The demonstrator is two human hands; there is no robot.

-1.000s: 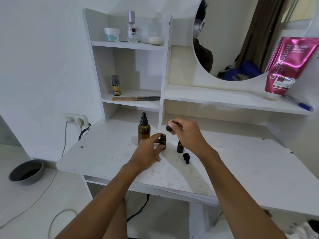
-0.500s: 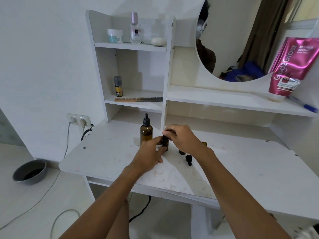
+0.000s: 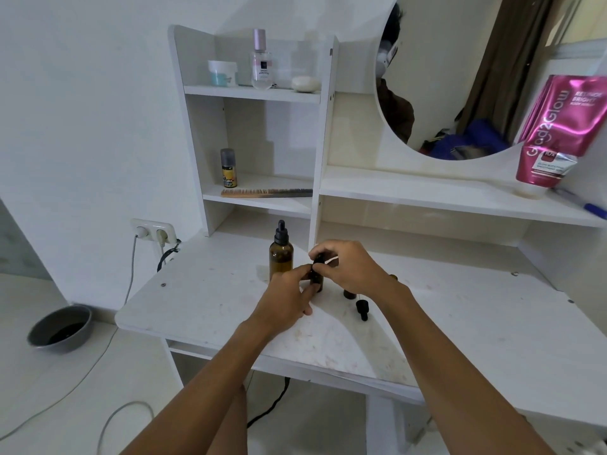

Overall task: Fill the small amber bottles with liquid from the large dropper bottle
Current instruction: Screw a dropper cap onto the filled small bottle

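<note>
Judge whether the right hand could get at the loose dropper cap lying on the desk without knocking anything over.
Probably yes. The dropper cap lies on bare desk just below the right hand. Only the open small bottle stands close beside it, so the hand would have to come down carefully.

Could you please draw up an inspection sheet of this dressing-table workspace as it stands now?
Surface: white desk, scuffed and stained.
Job's things: large dropper bottle upright, capped; small amber bottle upright between both hands; second small bottle mostly hidden behind the right wrist; loose dropper cap lying on the desk.
Clutter: comb, spray can, jar, perfume bottle, pink tube, pen on shelves.
Grippers: left hand steadies the small bottle; right hand fingers on its cap.
Cables: two plugs in wall socket; leads trail across the floor.
Surroundings: mirror, grey bowl on the floor.
</note>
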